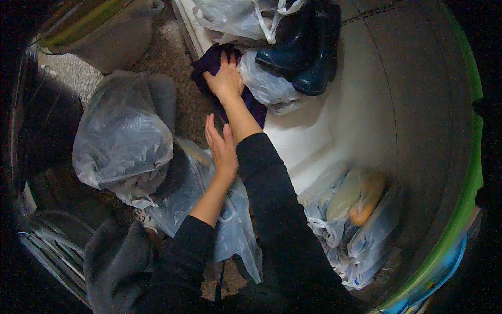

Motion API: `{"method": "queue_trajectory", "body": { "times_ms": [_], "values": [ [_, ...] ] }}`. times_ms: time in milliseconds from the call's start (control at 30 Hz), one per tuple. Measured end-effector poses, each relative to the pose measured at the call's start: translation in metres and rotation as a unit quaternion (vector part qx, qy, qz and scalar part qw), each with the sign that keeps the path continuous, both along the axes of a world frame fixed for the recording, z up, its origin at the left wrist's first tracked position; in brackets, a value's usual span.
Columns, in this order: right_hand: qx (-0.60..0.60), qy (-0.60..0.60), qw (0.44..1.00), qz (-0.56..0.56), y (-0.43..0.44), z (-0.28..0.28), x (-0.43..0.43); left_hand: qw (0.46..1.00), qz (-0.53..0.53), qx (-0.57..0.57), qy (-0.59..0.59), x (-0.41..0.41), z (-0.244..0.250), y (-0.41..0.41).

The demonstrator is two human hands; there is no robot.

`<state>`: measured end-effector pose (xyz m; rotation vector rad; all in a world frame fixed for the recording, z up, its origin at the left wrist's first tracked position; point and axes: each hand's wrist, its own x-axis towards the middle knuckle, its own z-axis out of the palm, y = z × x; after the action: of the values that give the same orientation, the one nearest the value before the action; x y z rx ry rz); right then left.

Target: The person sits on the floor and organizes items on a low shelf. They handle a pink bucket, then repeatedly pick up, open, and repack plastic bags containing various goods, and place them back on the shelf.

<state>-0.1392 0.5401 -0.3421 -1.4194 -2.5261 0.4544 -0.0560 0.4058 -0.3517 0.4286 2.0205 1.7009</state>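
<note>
My right hand [226,80] is spread over a bunched dark purple cloth [255,110], its fingertips partly sunk in the folds. The cloth lies along the edge of a white surface [290,149]. My left hand [222,151] is held flat beside my right forearm, holding nothing, thumb apart from the fingers. Just right of the cloth, a crumpled translucent plastic bag [270,84] lies under the toes of a pair of dark blue rubber boots [310,62]. Below my left wrist spreads a loose translucent plastic bag [237,225].
At left sits a bulky item wrapped in translucent plastic [123,137]. A greyish bucket [113,39] stands at top left on textured flooring [192,78]. A tied white bag [231,17] lies beside the boots. At right, clear bags [368,251] hold an orange item [362,210].
</note>
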Motion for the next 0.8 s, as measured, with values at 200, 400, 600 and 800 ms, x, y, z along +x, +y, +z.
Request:
{"method": "queue_trajectory", "body": {
  "times_ms": [200, 400, 600, 800],
  "values": [
    [0.011, 0.052, 0.984, 0.172, -0.024, -0.007, 0.066, 0.998, 0.058, 0.013, -0.007, -0.006, -0.001, 0.009],
    [-0.333, 0.305, 0.892, 0.015, -0.034, 0.038, 0.142, 0.996, 0.03, 0.062, 0.05, 0.012, 0.036, 0.013],
    [-0.5, 0.549, 0.645, -0.18, -0.041, 0.145, 0.182, 0.932, -0.085, 0.22, -0.274, 0.052, 0.083, 0.029],
    [-0.114, 0.39, 0.902, -0.148, -0.028, 0.149, 0.207, 0.886, -0.108, 0.283, -0.35, 0.055, 0.136, 0.041]
  ]
}}
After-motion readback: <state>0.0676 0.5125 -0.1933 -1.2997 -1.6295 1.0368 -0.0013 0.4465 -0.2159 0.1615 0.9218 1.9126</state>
